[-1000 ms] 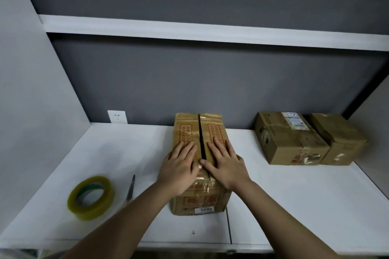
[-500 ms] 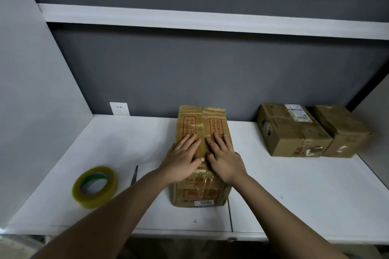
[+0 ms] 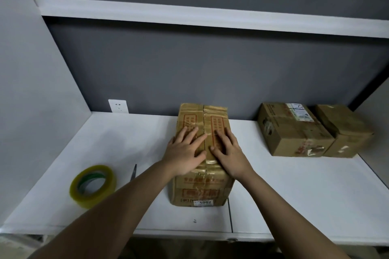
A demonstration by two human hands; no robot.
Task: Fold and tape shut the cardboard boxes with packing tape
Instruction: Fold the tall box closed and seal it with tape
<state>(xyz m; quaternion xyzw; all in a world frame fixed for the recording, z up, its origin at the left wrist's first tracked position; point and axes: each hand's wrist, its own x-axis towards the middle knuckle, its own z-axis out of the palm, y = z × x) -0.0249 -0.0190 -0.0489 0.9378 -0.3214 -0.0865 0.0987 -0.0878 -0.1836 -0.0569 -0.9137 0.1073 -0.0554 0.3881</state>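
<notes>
At the lower left of the frame a roll of yellowish packing tape (image 3: 93,186) stood tilted on the white table (image 3: 305,191), well apart from the box, with the blade tip of what looked like scissors (image 3: 133,172) just to its right. The roll looked light and rigid; a grip through its core or around its rim would likely suit, and its free end could not be made out.

In the centre of the frame the cardboard box (image 3: 203,185) sat on the table, its two top flaps folded down and meeting at a middle seam. The left hand (image 3: 185,151) lay flat and open on the left flap, fingers spread and straight. The right hand (image 3: 228,151) lay likewise open on the right flap, just beside the seam. The box looked stiff but worn, glossy with old tape, so probably a little slippery; the flaps would likely spring up if released, so one palm should hold them.

At the right of the frame two closed boxes (image 3: 294,132) stood touching each other.
</notes>
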